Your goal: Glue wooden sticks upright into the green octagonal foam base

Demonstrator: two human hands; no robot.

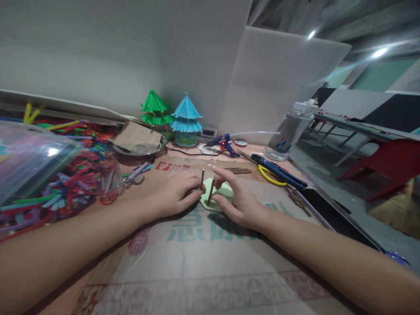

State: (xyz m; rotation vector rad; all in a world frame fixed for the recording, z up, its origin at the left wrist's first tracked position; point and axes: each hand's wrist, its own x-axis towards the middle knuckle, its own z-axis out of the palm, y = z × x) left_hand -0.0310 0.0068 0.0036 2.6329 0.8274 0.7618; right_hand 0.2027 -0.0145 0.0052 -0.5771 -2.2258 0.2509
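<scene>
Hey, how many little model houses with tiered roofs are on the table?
2. The green model is at the back by the pale board, and the blue model stands beside it, on its right in the picture. I see no others.

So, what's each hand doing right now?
Left hand: curled at the green disc edge; grip can't be told.
Right hand: open, thumb and fingers apart beside a brown stick.
</scene>
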